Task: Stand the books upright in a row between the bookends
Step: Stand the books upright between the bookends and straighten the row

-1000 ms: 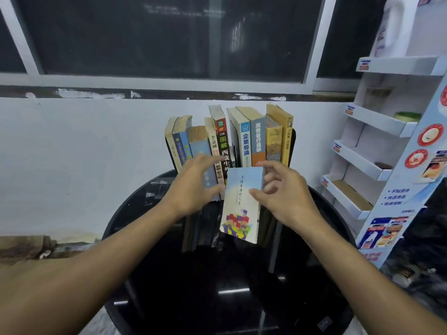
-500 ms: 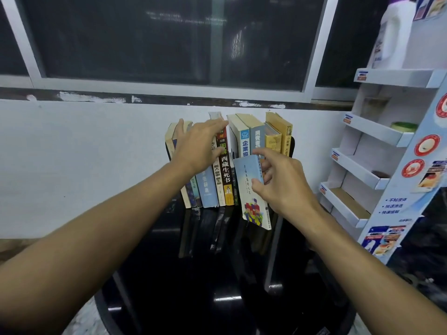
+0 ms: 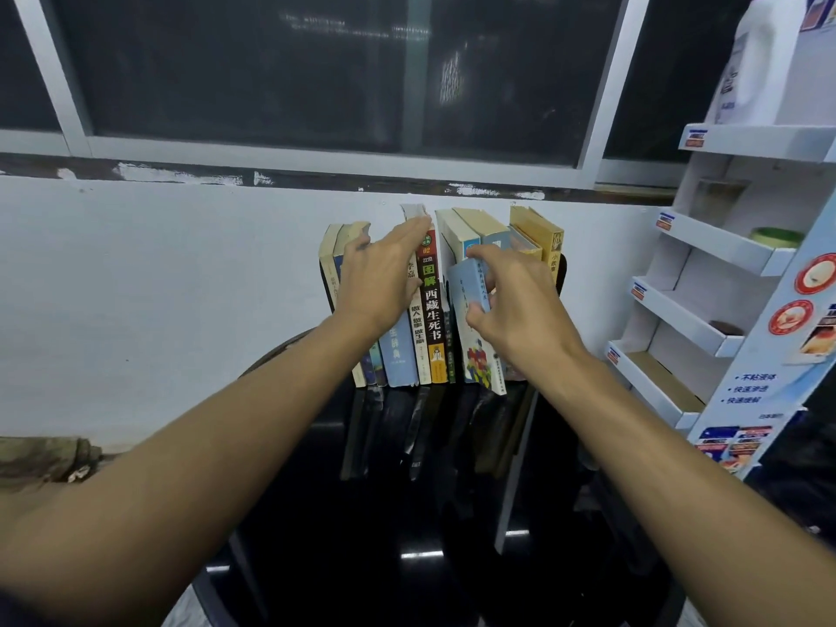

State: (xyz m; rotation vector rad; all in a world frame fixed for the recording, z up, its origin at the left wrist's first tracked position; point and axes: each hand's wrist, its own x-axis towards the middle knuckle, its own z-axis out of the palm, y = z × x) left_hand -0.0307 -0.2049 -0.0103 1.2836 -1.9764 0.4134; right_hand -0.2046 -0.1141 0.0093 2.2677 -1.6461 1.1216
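Row of books [image 3: 434,310] packed tight; table [image 3: 407,536] front clear

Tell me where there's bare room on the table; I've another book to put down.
The black table is bare in front of the row of books, between the forearms. The row is crowded: the left hand holds books aside while the right hand wedges in the light blue book.

Looks like a shop corner or storeroom. White cardboard display rack [image 3: 705,282] with price tags and product posters (mostly bare tiers) stands at right beside a glossy black table [image 3: 407,536], a plain white wall [image 3: 158,287], and dark windows [image 3: 294,70].
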